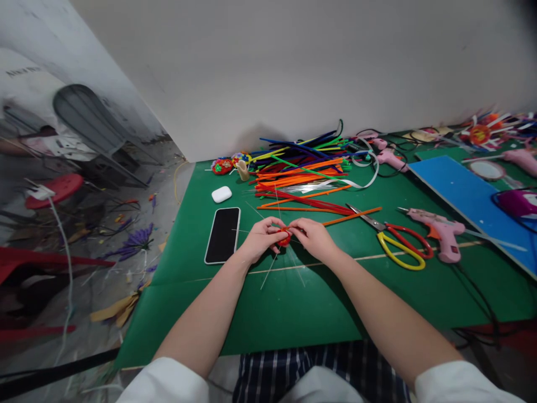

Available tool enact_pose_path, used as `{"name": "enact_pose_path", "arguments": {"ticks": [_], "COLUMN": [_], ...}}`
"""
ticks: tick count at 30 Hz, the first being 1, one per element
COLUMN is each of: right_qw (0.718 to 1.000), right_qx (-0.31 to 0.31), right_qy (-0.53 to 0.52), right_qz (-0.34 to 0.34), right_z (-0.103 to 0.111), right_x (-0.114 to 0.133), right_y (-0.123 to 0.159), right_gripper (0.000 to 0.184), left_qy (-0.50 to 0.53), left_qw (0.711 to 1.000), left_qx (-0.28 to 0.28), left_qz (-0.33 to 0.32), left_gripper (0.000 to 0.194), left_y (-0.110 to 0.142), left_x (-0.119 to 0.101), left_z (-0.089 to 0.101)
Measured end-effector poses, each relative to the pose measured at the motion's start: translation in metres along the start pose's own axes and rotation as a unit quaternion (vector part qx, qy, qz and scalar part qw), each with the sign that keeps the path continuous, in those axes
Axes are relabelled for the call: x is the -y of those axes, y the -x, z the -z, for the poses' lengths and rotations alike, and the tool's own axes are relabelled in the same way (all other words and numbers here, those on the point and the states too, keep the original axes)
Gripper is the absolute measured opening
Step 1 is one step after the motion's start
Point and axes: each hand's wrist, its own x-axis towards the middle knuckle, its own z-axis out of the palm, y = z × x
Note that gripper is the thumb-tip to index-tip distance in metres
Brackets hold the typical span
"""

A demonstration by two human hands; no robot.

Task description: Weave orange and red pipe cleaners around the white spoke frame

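Between my two hands, over the green table, is a small red and orange pipe-cleaner piece (284, 239) with thin wires sticking out in several directions. My left hand (260, 239) pinches it from the left, thumb on its front. From the right, my right hand (312, 237) has its fingertips closed at its upper edge, where an orange pipe cleaner (352, 216) runs off to the right; whether that strand joins the piece is hidden by the hand. A black-screened phone (223, 235) lies beside my left hand. Scissors (388, 238) with red and yellow handles rest to the right.
Behind my hands lies a pile of coloured pipe cleaners (302, 165). A white earbud case (221, 194) and finished-looking flower balls (222, 165) are at back left. On the right are a pink glue gun (440, 228) and a blue board (465, 196). A person (37, 106) sits at far left.
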Motion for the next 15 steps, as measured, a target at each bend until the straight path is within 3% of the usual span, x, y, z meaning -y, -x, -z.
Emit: {"name": "enact_pose_path", "arguments": {"ticks": [15], "right_qw": [0.999], "right_qx": [0.046], "right_qy": [0.007], "right_qz": [-0.017], "right_z": [0.010], "right_x": [0.011], "right_y": [0.002], "right_gripper": [0.019], "left_qy": [-0.004], "left_qw": [0.998], "left_qx": [-0.060], "left_qz": [-0.005], "left_gripper": [0.032], "left_y": [-0.004], "left_x": [0.001], "left_z": [0.003]}}
